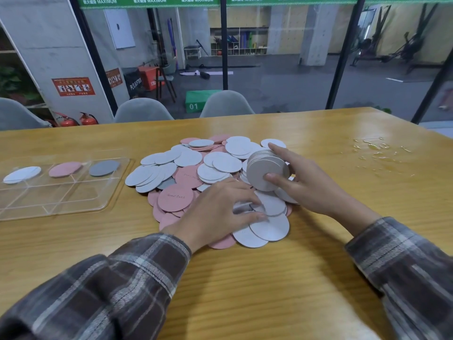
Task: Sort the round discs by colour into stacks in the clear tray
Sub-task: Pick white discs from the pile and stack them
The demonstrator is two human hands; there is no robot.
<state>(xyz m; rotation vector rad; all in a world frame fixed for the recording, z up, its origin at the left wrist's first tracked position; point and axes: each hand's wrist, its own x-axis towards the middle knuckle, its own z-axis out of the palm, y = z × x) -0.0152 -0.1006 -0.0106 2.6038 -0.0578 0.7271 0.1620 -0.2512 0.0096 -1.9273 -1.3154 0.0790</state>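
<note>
**Stack slip risk mid-sort**

Far left on counter [245,290]: clear tray [61,195] w/ white disc [22,174], pink disc [65,169], grey disc [104,167], one per back compartment. Centre: mixed pile [186,173]. Left hand [215,212] on pile's near edge, blurred; can't tell if pinching. Right hand [308,182] clamped on white stack [266,171], tilted on edge. Could fan out & spill if grip slackens en route to tray.

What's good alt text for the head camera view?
The right hand grips a stack of white round discs over a pile of white, pink and grey discs on a wooden table; the left hand touches the pile. A clear plastic tray lies left.
</note>
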